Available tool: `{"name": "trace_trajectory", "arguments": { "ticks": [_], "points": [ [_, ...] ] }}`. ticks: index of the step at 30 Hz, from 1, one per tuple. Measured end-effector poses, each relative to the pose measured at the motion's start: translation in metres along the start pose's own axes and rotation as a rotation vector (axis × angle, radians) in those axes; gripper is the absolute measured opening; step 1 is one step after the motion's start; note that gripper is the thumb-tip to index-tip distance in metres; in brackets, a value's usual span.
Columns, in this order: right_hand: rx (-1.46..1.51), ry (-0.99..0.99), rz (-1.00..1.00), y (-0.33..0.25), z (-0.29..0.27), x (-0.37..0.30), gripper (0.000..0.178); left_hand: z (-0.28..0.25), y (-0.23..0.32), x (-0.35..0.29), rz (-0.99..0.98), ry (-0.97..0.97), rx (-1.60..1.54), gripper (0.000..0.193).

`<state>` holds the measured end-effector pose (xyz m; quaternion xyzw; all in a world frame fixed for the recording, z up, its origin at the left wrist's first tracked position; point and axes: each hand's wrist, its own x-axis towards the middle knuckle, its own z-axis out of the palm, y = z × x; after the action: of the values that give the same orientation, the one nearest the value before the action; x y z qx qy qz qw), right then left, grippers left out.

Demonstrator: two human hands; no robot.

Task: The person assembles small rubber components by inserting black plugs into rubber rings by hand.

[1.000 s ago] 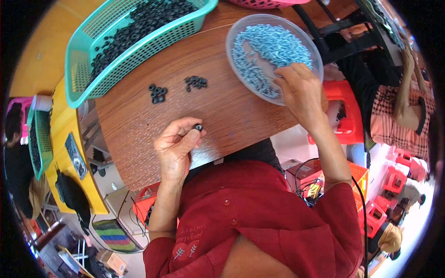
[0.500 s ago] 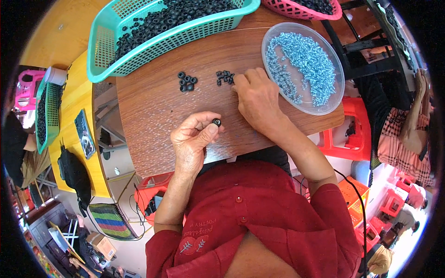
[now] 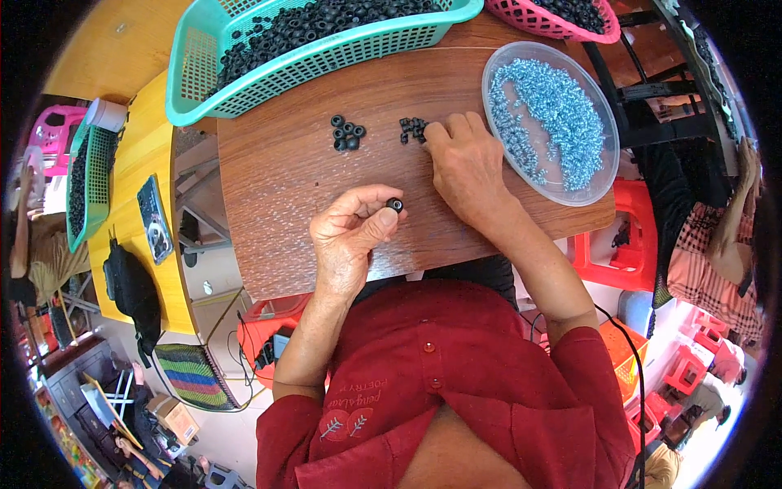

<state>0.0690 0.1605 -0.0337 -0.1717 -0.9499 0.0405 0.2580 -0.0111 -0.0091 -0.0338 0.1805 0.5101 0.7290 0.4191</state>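
Observation:
My left hand (image 3: 346, 236) is closed in a pinch round a small black round cap (image 3: 395, 204), whose open, hollow end faces up. My right hand (image 3: 468, 163) rests over the tabletop with curled fingers, its fingertips at the edge of a little heap of tiny black pieces (image 3: 410, 129). Whatever lies between those fingertips is hidden. Left of that heap sits a loose group of several black caps (image 3: 348, 132) like the one held. A round clear plastic tub (image 3: 490, 85) with many small shiny blue-silver pieces (image 3: 562, 122) stands just right of my right hand.
A turquoise basket (image 3: 191, 106) full of black caps stands along the table's far side. Beyond the tub is a pink basket (image 3: 603, 37) of black parts. At left, a yellow table (image 3: 142, 285) carries a phone-like packet (image 3: 154, 218) and black bag (image 3: 130, 289). A red stool (image 3: 623, 244) is at right.
The whole view has shifted slightly, so the table and its contents appear a little further right. Both hands keep nearly the same pose, the left one still pinching the cap.

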Motion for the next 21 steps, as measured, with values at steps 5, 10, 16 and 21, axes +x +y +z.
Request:
{"name": "trace_trajectory", "arguments": {
  "ticks": [5,10,16,21],
  "points": [
    [-0.036,-0.014,-0.023,0.001,-0.004,-0.001,0.008,0.002,0.004,0.000,-0.008,0.019,0.010,0.021],
    [-0.009,-0.017,-0.058,0.003,-0.002,0.000,0.012,0.002,0.002,-0.001,0.022,0.016,0.022,0.021],
    [0.494,-0.065,0.166,-0.005,-0.023,-0.012,0.011,0.003,0.004,0.001,0.000,0.017,0.001,0.022],
    [0.754,-0.018,0.213,-0.025,-0.039,-0.020,0.007,0.015,0.003,0.005,-0.035,0.079,-0.133,0.021]
  ]
}}
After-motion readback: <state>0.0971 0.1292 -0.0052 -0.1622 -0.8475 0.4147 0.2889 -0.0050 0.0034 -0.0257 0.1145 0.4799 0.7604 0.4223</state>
